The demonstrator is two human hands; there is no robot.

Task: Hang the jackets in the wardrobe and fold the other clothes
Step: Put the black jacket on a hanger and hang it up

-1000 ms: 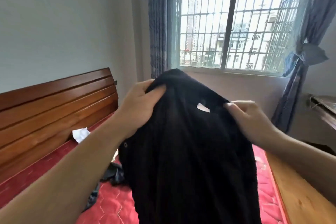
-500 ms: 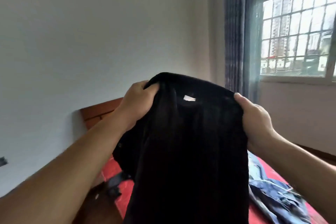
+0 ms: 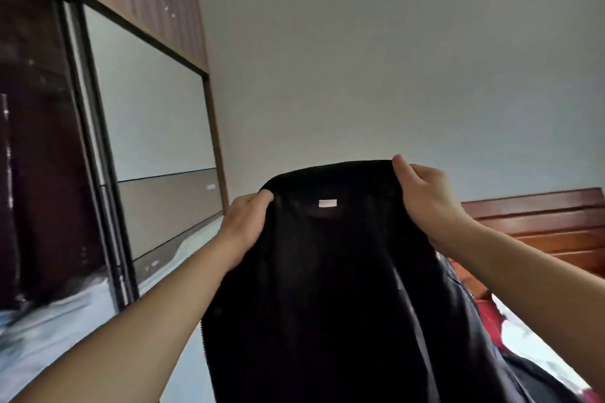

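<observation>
Hanging from both hands in mid-air, the jacket (image 3: pixel 343 288) carries its long axis straight down, collar uppermost with a small label (image 3: pixel 327 203) facing the person. The left hand (image 3: pixel 244 229) pinches the collar's left end, fingers (image 3: pixel 262 198) curled over the cloth; the right hand (image 3: pixel 425 198) grips the right end slightly higher. Both arms reach forward, about equally extended. Behind the right arm lies the bed (image 3: pixel 491 307) with its headboard (image 3: pixel 540 226). The wardrobe (image 3: pixel 147 114) stands beyond, to the left, so the left hand looks nearer it.
</observation>
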